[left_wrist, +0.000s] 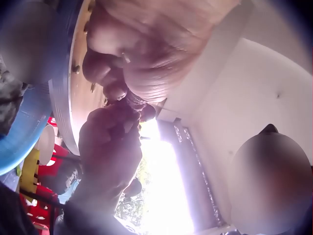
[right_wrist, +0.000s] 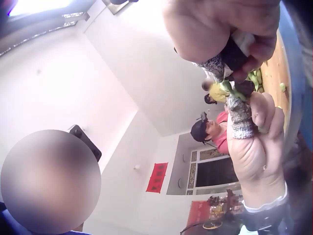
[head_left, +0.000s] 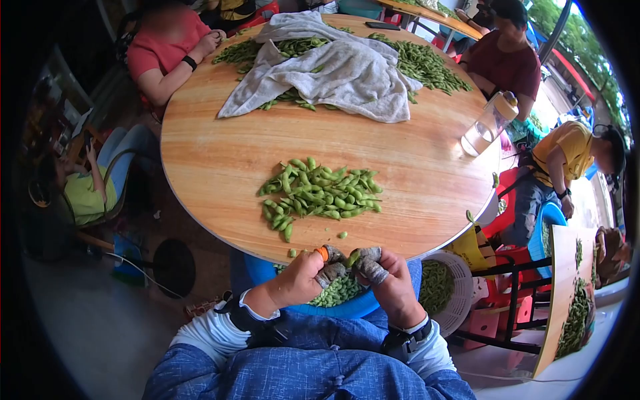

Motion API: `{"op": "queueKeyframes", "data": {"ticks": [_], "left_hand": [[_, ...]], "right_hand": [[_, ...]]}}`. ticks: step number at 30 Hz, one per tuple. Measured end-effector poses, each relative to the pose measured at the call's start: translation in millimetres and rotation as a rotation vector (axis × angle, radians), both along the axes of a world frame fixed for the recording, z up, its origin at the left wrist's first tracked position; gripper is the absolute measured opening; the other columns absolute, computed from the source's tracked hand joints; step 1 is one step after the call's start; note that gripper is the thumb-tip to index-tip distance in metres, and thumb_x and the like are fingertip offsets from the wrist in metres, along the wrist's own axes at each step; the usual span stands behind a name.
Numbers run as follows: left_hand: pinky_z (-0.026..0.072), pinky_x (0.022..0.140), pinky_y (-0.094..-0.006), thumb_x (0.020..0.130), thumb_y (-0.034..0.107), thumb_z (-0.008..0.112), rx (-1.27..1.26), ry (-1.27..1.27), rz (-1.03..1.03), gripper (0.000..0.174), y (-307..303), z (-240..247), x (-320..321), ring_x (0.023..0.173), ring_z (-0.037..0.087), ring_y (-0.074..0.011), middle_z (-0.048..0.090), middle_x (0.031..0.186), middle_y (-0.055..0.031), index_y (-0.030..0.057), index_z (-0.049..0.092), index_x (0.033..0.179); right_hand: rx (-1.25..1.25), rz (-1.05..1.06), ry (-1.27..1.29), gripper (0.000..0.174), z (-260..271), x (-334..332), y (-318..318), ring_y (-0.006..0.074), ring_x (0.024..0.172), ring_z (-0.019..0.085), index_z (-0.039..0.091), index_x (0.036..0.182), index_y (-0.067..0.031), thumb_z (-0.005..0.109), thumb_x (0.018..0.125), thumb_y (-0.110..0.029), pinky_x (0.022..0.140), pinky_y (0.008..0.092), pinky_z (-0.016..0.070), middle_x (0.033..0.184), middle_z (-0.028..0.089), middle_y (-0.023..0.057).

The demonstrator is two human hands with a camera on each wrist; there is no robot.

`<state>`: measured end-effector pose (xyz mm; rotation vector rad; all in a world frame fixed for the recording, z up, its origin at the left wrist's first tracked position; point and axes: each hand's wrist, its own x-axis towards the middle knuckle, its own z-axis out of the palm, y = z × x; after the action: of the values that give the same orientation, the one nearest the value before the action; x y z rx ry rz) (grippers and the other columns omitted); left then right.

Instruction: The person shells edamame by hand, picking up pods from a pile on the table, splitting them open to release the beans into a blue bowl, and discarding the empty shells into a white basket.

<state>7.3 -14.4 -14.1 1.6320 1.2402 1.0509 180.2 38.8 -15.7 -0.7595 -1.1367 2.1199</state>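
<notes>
Over the table's near edge, my left hand (head_left: 293,281) and right hand (head_left: 395,285) meet, thumbs and fingers wrapped in grey cloth. Between their tips they pinch a green edamame pod (head_left: 353,258), which also shows in the right wrist view as a green pod (right_wrist: 226,87). An orange band (head_left: 323,253) circles a finger of the left hand. Right below, a blue basin (head_left: 363,307) at my lap holds shelled green beans (head_left: 337,292). A pile of edamame pods (head_left: 320,190) lies on the tabletop just beyond my hands.
On the round wooden table (head_left: 200,153), a grey towel (head_left: 333,73) covers more pods. A water bottle (head_left: 490,123) stands at the right edge. Beside my right leg is a white basket (head_left: 459,293) of pods. Other people sit around the table and behind it.
</notes>
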Motion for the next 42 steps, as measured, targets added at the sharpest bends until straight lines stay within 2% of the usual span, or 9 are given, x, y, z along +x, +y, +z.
{"op": "queueKeyframes", "data": {"ticks": [6, 12, 18, 21, 24, 33, 36, 39, 42], "left_hand": [[0.0425, 0.062, -0.0376, 0.067, 0.0, 0.047, 0.135, 0.137, 0.036, 0.03, -1, -14, 1, 0.072, 0.053, -0.0381, 0.055, 0.073, -0.0215, -0.0018, 0.049, 0.097], [0.042, 0.06, -0.0388, 0.064, -0.002, 0.046, 0.107, 0.188, -0.013, 0.034, -1, -8, -1, 0.069, 0.053, -0.0378, 0.054, 0.07, -0.0207, -0.0022, 0.048, 0.098], [0.0433, 0.061, -0.0377, 0.06, 0.0, 0.05, -0.019, 0.102, -0.042, 0.035, -5, -10, 3, 0.07, 0.054, -0.0355, 0.054, 0.076, -0.0191, -0.0049, 0.048, 0.095], [0.0437, 0.066, -0.0375, 0.057, 0.003, 0.054, 0.203, 0.478, 0.023, 0.04, -7, -18, 0, 0.075, 0.053, -0.0334, 0.054, 0.083, -0.0194, -0.0065, 0.048, 0.095], [0.0432, 0.07, -0.038, 0.055, 0.005, 0.056, 0.278, 0.574, 0.028, 0.043, -7, -20, 0, 0.08, 0.052, -0.0327, 0.053, 0.086, -0.0202, -0.0077, 0.048, 0.095], [0.0425, 0.067, -0.0379, 0.063, 0.007, 0.055, 0.328, 0.347, 0.061, 0.032, -12, -22, -3, 0.074, 0.053, -0.033, 0.054, 0.081, -0.0184, -0.0042, 0.049, 0.092], [0.0414, 0.061, -0.0368, 0.073, 0.01, 0.052, 0.095, 0.083, 0.185, 0.02, -14, -21, 2, 0.068, 0.053, -0.0334, 0.054, 0.075, -0.0177, -0.0013, 0.05, 0.09], [0.0402, 0.056, -0.034, 0.08, 0.011, 0.046, 0.065, 0.016, 0.249, 0.013, -10, -27, -1, 0.062, 0.053, -0.0289, 0.054, 0.071, -0.0158, 0.0007, 0.05, 0.088], [0.0407, 0.056, -0.0285, 0.081, 0.007, 0.045, -0.263, -0.319, 0.223, 0.012, -11, -13, 1, 0.06, 0.052, -0.02, 0.054, 0.07, -0.012, 0.0001, 0.05, 0.089]], "right_hand": [[0.052, 0.017, -0.04, 0.025, 10, -6, -3, 0.0046, 0.063, 0.041, 0.053, 0.093, -0.0004, 0.055, 0.08, -0.022, 0.055, 0.0174, 0.0304, 0.076, 0.052, -0.0018], [0.047, 0.058, -0.049, 0.021, 6, -5, -2, 0.006, 0.078, 0.049, 0.053, 0.097, -0.0005, 0.056, 0.08, -0.012, 0.069, 0.0189, 0.0387, 0.086, 0.056, -0.0011], [0.07, 0.05, -0.12, 0.019, 1, -4, -3, 0.0078, 0.079, 0.051, 0.052, 0.096, 0.002, 0.055, 0.08, -0.008, 0.071, 0.0219, 0.0405, 0.089, 0.057, 0.0019], [0.168, -0.001, -0.081, 0.017, 0, -8, -5, 0.0079, 0.077, 0.051, 0.054, 0.094, 0.0025, 0.054, 0.08, -0.007, 0.07, 0.0219, 0.0412, 0.086, 0.058, 0.0015], [0.201, 0.065, -0.161, 0.014, -6, -5, -2, 0.008, 0.076, 0.052, 0.055, 0.091, 0.0024, 0.054, 0.08, -0.006, 0.07, 0.0217, 0.0419, 0.084, 0.059, 0.0012], [0.051, 0.049, 0.063, 0.014, -10, -11, -6, 0.0078, 0.076, 0.054, 0.058, 0.091, 0.0012, 0.056, 0.078, -0.005, 0.07, 0.0214, 0.0425, 0.084, 0.06, 0.0019], [0.117, 0.019, 0.074, 0.015, -12, -14, -6, 0.0079, 0.076, 0.054, 0.058, 0.091, 0.0012, 0.057, 0.078, -0.005, 0.071, 0.0217, 0.0425, 0.084, 0.06, 0.0018], [0.152, -0.003, 0.1, 0.016, -13, -17, -9, 0.0082, 0.076, 0.054, 0.057, 0.092, 0.0012, 0.057, 0.077, -0.004, 0.071, 0.022, 0.0425, 0.085, 0.06, 0.002], [0.188, -0.002, 0.057, 0.018, -14, -15, -5, 0.0081, 0.079, 0.053, 0.055, 0.095, 0.0007, 0.056, 0.079, -0.007, 0.072, 0.021, 0.0415, 0.087, 0.059, 0.0019]]}}
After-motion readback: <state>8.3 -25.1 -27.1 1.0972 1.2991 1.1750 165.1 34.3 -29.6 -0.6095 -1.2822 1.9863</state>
